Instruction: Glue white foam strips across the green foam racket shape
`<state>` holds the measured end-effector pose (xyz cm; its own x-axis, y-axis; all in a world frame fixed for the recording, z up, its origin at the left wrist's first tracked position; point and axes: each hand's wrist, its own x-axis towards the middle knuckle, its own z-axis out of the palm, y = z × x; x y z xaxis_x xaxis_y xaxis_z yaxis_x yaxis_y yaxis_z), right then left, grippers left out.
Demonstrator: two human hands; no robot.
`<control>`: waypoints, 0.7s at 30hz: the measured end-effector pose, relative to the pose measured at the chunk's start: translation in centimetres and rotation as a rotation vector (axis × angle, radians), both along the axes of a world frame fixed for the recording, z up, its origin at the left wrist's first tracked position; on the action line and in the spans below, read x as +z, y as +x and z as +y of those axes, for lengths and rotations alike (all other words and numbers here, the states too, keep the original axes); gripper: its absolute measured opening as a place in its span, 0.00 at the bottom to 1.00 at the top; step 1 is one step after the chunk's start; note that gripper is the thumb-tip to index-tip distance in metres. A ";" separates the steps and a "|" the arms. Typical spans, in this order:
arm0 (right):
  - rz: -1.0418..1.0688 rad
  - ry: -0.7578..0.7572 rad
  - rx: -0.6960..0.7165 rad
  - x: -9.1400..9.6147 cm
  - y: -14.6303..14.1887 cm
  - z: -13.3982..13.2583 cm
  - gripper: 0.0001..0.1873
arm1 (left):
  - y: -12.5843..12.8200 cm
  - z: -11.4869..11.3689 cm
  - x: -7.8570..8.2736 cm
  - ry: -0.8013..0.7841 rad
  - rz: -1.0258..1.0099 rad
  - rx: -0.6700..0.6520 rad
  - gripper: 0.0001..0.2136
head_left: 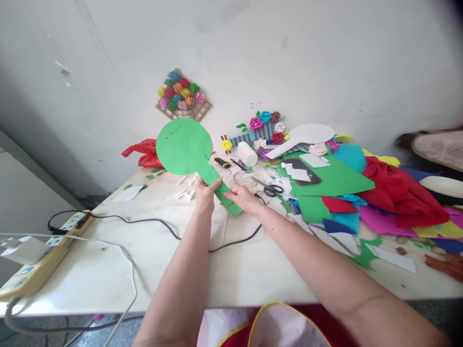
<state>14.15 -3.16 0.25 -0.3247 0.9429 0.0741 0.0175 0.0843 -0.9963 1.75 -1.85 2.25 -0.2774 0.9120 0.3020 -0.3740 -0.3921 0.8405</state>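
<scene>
— Green, flat, round-headed paddle shape [184, 147]: where in the frame?
— Just left of centre, slanting down rightward into a straight handle [208, 172].
— Held how?
— Pinched at the handle by left hand [205, 193] and right hand [243, 198].
— Farther out?
— Black-handled metal scissors [270, 187] right of centre; crumpled red plastic bag [146, 153] left of centre, behind the round head.

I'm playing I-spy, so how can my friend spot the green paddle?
Look at the pale table, then the left hand and right hand above it. Both hold the narrow handle of the green paddle. Its round head sets it apart from the green sheet lying to the right.
</scene>
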 end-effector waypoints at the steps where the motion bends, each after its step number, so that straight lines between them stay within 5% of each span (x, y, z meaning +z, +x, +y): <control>1: 0.004 -0.008 0.002 0.0 0.0 -0.1 0.15 | 0.0 0.0 0.0 -0.011 0.004 0.001 0.17; 16: 0.119 -0.098 0.073 0.3 -0.3 -0.9 0.14 | -1.4 0.4 -0.1 -0.068 -0.009 -0.012 0.18; 21: 0.099 -0.118 0.160 0.1 0.0 -0.8 0.15 | -2.3 0.8 -0.2 -0.112 -0.072 0.080 0.20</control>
<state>14.18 -3.92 0.34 -0.4672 0.8841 0.0053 -0.0854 -0.0392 -0.9956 -0.55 -1.05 2.05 -0.3675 0.9132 0.1761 -0.4060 -0.3279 0.8530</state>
